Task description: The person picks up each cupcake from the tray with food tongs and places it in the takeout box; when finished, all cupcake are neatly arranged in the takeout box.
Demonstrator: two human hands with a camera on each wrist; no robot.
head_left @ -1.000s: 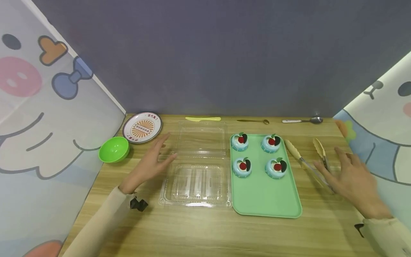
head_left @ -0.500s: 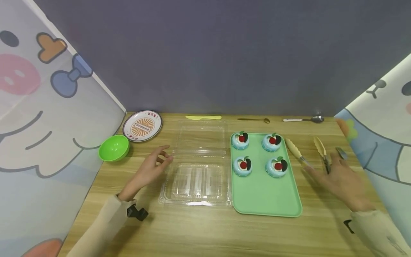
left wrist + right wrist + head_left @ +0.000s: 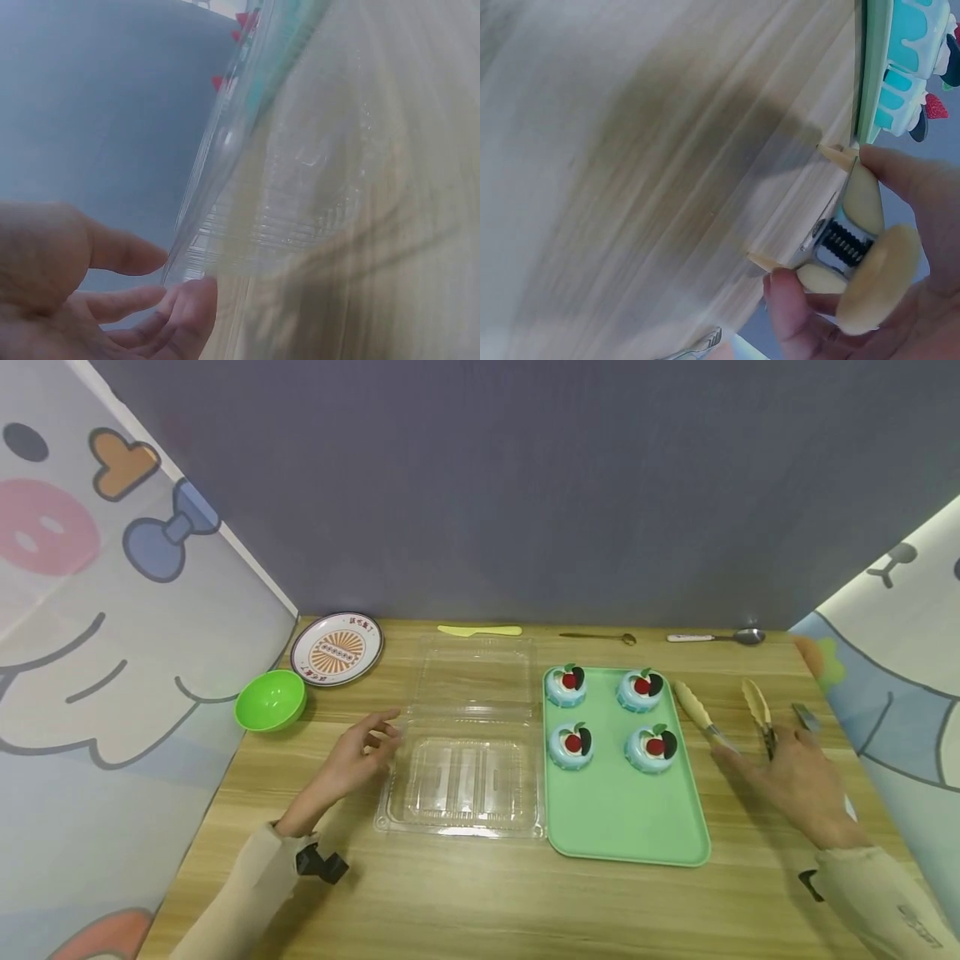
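Observation:
A clear plastic clamshell box (image 3: pixel 465 785) lies with its lid spread open on the wooden table. My left hand (image 3: pixel 360 760) is at its left side; in the left wrist view, thumb and fingers (image 3: pixel 191 307) pinch the edge near the hinge. My right hand (image 3: pixel 798 785) grips a pair of tongs (image 3: pixel 757 706) with cream tips, whose arms are spread apart and point away from me. The right wrist view shows thumb and fingers on either side of the tongs' cream handle ends (image 3: pixel 877 281). Several small blue cakes (image 3: pixel 651 749) with red berries stand on a green tray (image 3: pixel 626 818) between the hands.
At the back left are a patterned plate (image 3: pixel 337 649) and a green bowl (image 3: pixel 271 700). A yellow knife (image 3: pixel 480 631), a small thin spoon (image 3: pixel 597 637) and a larger spoon (image 3: pixel 716 637) lie along the back wall. A fork (image 3: pixel 807 717) lies right of the tongs.
My right hand has moved inward onto the tongs and taken hold of them, uncovering the fork. My left fingers have bent in to the box's edge. The view has shifted slightly.

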